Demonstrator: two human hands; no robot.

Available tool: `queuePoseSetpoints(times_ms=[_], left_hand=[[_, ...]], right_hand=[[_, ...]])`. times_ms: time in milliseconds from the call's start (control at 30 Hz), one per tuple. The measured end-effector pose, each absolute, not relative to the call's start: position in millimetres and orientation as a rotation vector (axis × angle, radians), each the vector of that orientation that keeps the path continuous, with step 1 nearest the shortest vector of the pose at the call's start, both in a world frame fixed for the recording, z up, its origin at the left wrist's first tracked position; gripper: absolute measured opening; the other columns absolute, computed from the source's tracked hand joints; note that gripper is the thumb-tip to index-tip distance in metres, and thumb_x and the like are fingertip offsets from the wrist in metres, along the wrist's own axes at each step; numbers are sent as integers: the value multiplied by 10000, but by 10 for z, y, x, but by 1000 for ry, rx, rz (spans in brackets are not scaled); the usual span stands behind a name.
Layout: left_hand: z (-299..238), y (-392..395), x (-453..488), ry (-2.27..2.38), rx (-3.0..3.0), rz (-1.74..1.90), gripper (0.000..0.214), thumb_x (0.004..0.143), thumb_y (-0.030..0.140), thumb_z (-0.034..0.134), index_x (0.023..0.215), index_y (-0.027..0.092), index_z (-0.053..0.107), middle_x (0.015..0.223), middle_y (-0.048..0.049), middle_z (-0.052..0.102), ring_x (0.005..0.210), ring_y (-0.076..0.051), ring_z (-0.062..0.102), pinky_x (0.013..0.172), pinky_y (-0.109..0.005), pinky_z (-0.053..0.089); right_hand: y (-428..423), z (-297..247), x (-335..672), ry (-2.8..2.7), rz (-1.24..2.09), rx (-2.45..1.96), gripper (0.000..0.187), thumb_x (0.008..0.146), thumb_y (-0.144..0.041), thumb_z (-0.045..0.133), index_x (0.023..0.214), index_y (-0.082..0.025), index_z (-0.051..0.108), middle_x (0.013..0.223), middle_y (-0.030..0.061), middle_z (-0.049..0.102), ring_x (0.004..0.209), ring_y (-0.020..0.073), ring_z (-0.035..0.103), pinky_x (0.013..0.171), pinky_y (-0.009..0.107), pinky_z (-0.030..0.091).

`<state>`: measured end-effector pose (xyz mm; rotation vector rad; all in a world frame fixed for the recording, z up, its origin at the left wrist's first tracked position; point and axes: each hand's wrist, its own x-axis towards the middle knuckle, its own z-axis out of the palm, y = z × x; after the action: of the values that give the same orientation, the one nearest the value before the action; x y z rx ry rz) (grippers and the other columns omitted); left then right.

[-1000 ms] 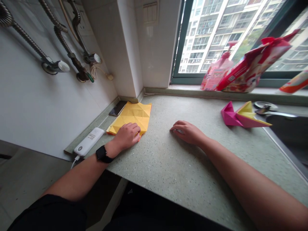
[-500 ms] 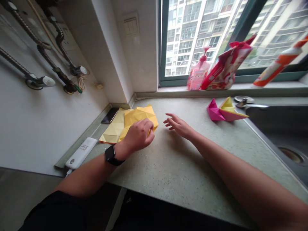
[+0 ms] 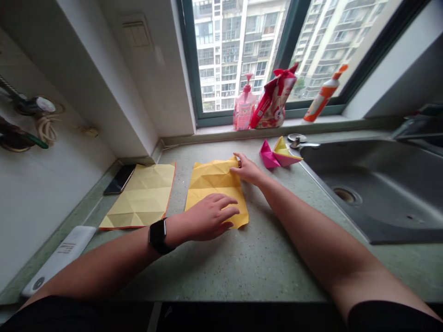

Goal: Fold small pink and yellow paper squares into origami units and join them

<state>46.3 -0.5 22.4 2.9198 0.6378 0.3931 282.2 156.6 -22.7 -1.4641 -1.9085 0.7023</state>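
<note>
Phone (image 3: 119, 180) and pale sheet (image 3: 141, 193) are parked left on the bench (image 3: 221, 276). Yellow sheet (image 3: 214, 180) is laid right of them, partly covered by the left hand (image 3: 212, 216), spread loosely, nothing held; far right corner is touched by the right hand (image 3: 248, 168), grip can't be told.

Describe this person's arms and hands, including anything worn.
The left hand and right hand are ungloved. A black watch with a rectangular face circles the left wrist; the right wrist is bare. Black sleeves leave both forearms uncovered.
</note>
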Motion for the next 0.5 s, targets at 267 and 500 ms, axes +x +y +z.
queuePoseSetpoints(times_ms=[267,500], left_hand=[[-116,-97,385,505,2815,197,494,1080,254,559,1573,272,575,1715,-138,503,1588,-367,464,1321,-631,345],[-48,-94,353,392,2786,223,527,1052,221,570,1575,281,581,1693,-122,535,1599,-355,457,1350,-609,310]], right_hand=[[1556,-180,2841,-2089,618,-1638,785,850,-237,787,1593,-185,538,1258,125,805,1091,299,759,967,354,575],[1500,-66,2923,-2191,524,-1845,820,850,-294,812,1603,-160,516,1249,151,811,1038,315,767,831,319,572]])
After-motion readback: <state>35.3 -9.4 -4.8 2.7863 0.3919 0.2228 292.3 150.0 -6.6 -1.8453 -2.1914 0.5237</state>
